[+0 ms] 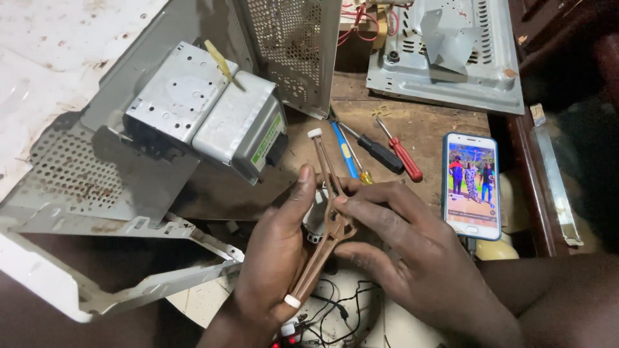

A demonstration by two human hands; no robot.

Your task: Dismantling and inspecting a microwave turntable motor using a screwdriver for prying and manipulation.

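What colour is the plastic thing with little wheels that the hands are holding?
The plastic roller arm is brown, with white wheels at its ends, seen in the head view.

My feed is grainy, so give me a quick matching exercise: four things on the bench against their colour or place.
Things:
1. Roller arm
2. Phone
3. Red screwdriver
4. Metal box

Descriptions:
A. Lit screen, right of hands
B. Brown, held in both hands
C. Grey, upper left
D. Lies between black screwdriver and phone

Pairs: 1-B, 2-A, 3-D, 4-C

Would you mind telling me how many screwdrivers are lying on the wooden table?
3 fully visible: the blue-handled screwdriver, the black-handled screwdriver and the red-handled screwdriver, side by side above the hands. A yellow handle at the fingertips may be a fourth.
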